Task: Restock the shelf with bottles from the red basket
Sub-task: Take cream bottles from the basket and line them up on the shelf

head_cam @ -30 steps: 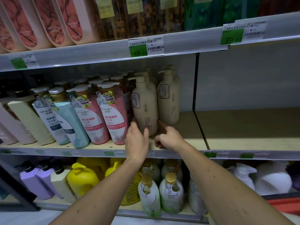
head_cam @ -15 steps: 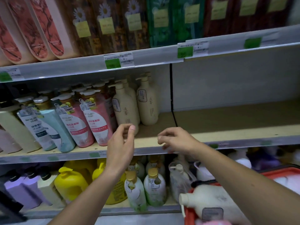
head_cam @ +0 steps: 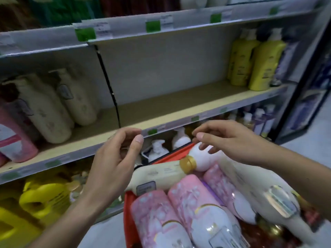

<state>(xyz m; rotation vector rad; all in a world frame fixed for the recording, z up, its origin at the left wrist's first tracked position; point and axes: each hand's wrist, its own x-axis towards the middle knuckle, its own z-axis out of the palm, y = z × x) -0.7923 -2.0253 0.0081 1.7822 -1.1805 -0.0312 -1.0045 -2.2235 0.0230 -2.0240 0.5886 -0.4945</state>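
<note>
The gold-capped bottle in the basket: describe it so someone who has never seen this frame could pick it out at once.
Start at the red basket at bottom right, below the bare stretch of shelf. At its far end a cream bottle lies on its side across the top of the pink bottles, between the two hands. It alone there has a gold cap, pointing right.

Both forearms reach forward, left grip (head_cam: 118, 154) and right grip (head_cam: 225, 138) empty, fingers loosely curled.
</note>
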